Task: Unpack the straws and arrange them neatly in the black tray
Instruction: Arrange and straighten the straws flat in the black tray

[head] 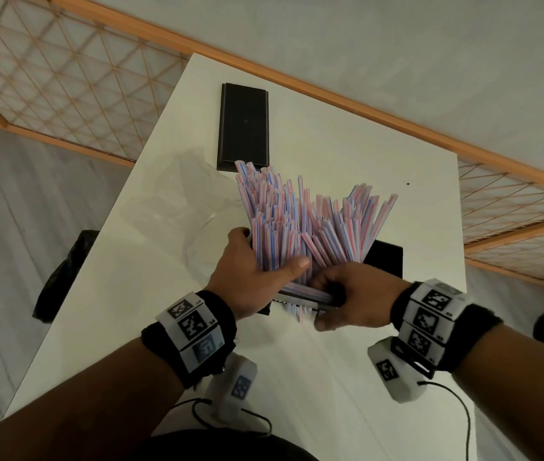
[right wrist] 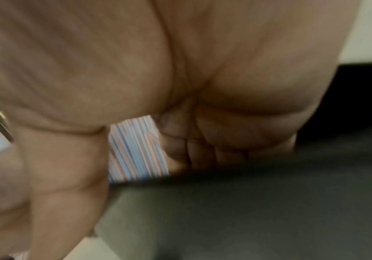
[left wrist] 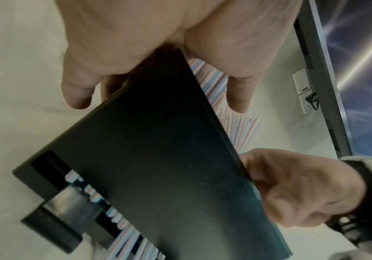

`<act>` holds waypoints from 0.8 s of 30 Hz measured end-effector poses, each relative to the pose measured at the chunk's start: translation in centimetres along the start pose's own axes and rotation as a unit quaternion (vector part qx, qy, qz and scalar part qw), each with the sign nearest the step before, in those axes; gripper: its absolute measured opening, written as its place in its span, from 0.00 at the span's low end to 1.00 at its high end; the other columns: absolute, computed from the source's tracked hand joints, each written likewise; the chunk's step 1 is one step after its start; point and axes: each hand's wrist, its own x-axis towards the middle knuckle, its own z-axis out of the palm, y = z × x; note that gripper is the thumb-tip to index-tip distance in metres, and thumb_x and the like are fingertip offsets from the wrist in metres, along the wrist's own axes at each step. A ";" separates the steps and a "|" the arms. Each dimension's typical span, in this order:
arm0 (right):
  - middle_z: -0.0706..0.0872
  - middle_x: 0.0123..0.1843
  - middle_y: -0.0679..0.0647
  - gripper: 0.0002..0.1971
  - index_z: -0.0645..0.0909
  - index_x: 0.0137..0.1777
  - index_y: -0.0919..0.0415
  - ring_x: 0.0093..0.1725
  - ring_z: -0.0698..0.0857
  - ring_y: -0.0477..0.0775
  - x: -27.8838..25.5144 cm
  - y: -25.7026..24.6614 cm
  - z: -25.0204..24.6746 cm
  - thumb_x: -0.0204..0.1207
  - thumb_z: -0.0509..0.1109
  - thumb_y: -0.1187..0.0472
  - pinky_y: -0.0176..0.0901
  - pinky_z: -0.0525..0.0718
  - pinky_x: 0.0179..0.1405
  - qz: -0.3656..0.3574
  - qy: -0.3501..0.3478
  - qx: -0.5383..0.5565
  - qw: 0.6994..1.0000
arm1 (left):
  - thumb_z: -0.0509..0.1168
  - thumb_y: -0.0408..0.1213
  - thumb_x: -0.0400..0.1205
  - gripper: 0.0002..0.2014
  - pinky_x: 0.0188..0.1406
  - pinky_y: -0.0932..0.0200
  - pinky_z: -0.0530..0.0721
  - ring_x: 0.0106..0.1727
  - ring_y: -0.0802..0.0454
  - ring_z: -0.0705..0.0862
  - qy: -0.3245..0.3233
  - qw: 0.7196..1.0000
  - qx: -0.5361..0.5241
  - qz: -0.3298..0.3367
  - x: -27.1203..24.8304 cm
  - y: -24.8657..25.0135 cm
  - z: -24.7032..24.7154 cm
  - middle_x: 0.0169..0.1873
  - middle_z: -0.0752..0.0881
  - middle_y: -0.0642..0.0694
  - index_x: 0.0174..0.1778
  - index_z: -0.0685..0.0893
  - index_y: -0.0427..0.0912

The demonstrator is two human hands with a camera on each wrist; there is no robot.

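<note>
A thick bunch of red, white and blue striped straws (head: 300, 221) stands fanned out in a black tray (head: 385, 257) that is tipped up off the white table. My left hand (head: 254, 271) grips the tray's left side, thumb pressed across the straws. My right hand (head: 354, 294) curls over the tray's near edge and the straw ends there. From the left wrist, the tray's dark underside (left wrist: 158, 158) fills the view, with straws (left wrist: 211, 82) beyond it. The right wrist view shows my fingers on straws (right wrist: 136, 149) and the tray (right wrist: 247, 211).
A second long black tray (head: 243, 126) lies flat at the far side of the table (head: 330, 144). A crumpled clear plastic bag (head: 184, 194) lies left of the straws. A black bag (head: 64, 277) sits on the floor by the table's left edge.
</note>
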 end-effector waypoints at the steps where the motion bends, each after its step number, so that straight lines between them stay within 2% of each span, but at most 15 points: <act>1: 0.89 0.34 0.42 0.14 0.84 0.43 0.48 0.32 0.85 0.40 -0.7 0.3 -0.7 0.63 0.85 0.48 0.34 0.80 0.34 -0.008 0.006 0.004 1.000 | 0.83 0.62 0.67 0.45 0.58 0.46 0.91 0.55 0.59 0.92 0.000 1.000 -0.003 -0.010 -0.2 0.2 -0.2 0.56 0.91 0.53 0.72 0.73 0.42; 3: 0.90 0.42 0.42 0.18 0.87 0.49 0.51 0.41 0.88 0.39 -2.0 0.9 -1.8 0.62 0.87 0.51 0.33 0.85 0.43 -0.005 0.037 0.027 0.999 | 0.85 0.54 0.68 0.45 0.60 0.46 0.91 0.53 0.62 0.92 -0.001 1.000 -0.010 -0.029 -0.7 0.6 -0.5 0.54 0.90 0.56 0.72 0.68 0.41; 5: 0.90 0.51 0.43 0.24 0.87 0.57 0.54 0.51 0.88 0.40 -2.8 1.6 -2.3 0.62 0.87 0.51 0.36 0.86 0.56 0.004 0.059 0.033 0.998 | 0.86 0.56 0.63 0.51 0.61 0.45 0.91 0.55 0.60 0.92 -0.006 1.000 -0.006 -0.025 -1.1 1.2 -0.9 0.56 0.89 0.56 0.74 0.65 0.42; 6: 0.90 0.52 0.44 0.25 0.86 0.58 0.55 0.52 0.88 0.41 -3.0 1.8 -2.4 0.62 0.87 0.51 0.37 0.86 0.58 0.007 0.063 0.026 0.998 | 0.87 0.55 0.62 0.52 0.60 0.45 0.91 0.55 0.59 0.92 -0.007 1.000 -0.001 -0.023 -1.2 1.4 -1.0 0.58 0.89 0.56 0.75 0.65 0.43; 9: 0.90 0.48 0.46 0.24 0.87 0.53 0.55 0.48 0.88 0.45 -3.0 1.6 -1.6 0.62 0.82 0.41 0.44 0.87 0.54 0.007 0.051 -0.030 0.998 | 0.88 0.50 0.65 0.50 0.59 0.48 0.91 0.55 0.61 0.90 -0.005 1.000 0.019 -0.016 -0.9 1.7 -1.0 0.59 0.87 0.57 0.76 0.65 0.43; 11: 0.86 0.40 0.46 0.19 0.83 0.45 0.52 0.40 0.84 0.48 -2.5 1.2 -0.5 0.64 0.78 0.39 0.46 0.85 0.44 -0.004 0.037 -0.071 0.997 | 0.88 0.55 0.61 0.51 0.56 0.51 0.92 0.55 0.62 0.90 -0.008 0.999 0.043 -0.004 -0.9 1.8 -0.7 0.59 0.87 0.57 0.74 0.69 0.44; 12: 0.84 0.37 0.46 0.17 0.80 0.42 0.51 0.37 0.81 0.48 -2.1 0.9 0.1 0.66 0.78 0.40 0.44 0.82 0.39 -0.007 0.037 -0.090 0.995 | 0.88 0.56 0.60 0.50 0.51 0.54 0.93 0.53 0.64 0.90 -0.011 0.999 0.052 -0.004 -1.0 1.8 -0.5 0.58 0.86 0.56 0.73 0.70 0.45; 15: 0.81 0.35 0.45 0.17 0.75 0.38 0.48 0.33 0.78 0.43 -1.3 0.5 1.6 0.68 0.77 0.40 0.38 0.73 0.31 0.016 0.081 -0.123 0.989 | 0.88 0.41 0.67 0.40 0.29 0.68 0.89 0.38 0.75 0.87 -0.014 0.997 0.073 -0.013 -1.7 1.9 0.0 0.54 0.82 0.53 0.64 0.66 0.47; 17: 0.81 0.36 0.47 0.17 0.76 0.39 0.50 0.35 0.79 0.48 -0.8 0.7 2.5 0.67 0.76 0.39 0.40 0.76 0.33 0.028 0.118 -0.139 0.983 | 0.87 0.39 0.68 0.39 0.28 0.71 0.86 0.40 0.73 0.86 -0.009 0.996 0.085 -0.003 -1.9 1.7 0.0 0.54 0.81 0.55 0.63 0.65 0.48; 20: 0.77 0.42 0.47 0.20 0.78 0.42 0.48 0.44 0.79 0.51 0.0 1.1 3.6 0.63 0.72 0.33 0.43 0.80 0.42 0.020 0.136 -0.151 0.979 | 0.88 0.42 0.66 0.41 0.36 0.70 0.87 0.51 0.65 0.85 0.000 0.995 0.098 0.007 -1.8 1.8 -0.3 0.54 0.81 0.58 0.65 0.66 0.48; 22: 0.75 0.44 0.47 0.22 0.81 0.45 0.47 0.48 0.79 0.52 0.6 1.0 3.9 0.61 0.70 0.31 0.46 0.83 0.47 0.033 0.128 -0.163 0.978 | 0.88 0.43 0.65 0.42 0.36 0.71 0.85 0.50 0.67 0.84 -0.001 0.995 0.103 0.007 -1.8 1.9 -0.3 0.54 0.80 0.59 0.65 0.65 0.49; 24: 0.76 0.41 0.47 0.23 0.80 0.42 0.48 0.44 0.81 0.51 0.9 0.8 3.8 0.61 0.69 0.30 0.44 0.82 0.41 0.050 0.128 -0.183 0.973 | 0.88 0.41 0.65 0.42 0.33 0.69 0.88 0.44 0.68 0.86 -0.006 0.995 0.095 0.003 -1.9 2.1 -0.4 0.54 0.81 0.57 0.65 0.65 0.48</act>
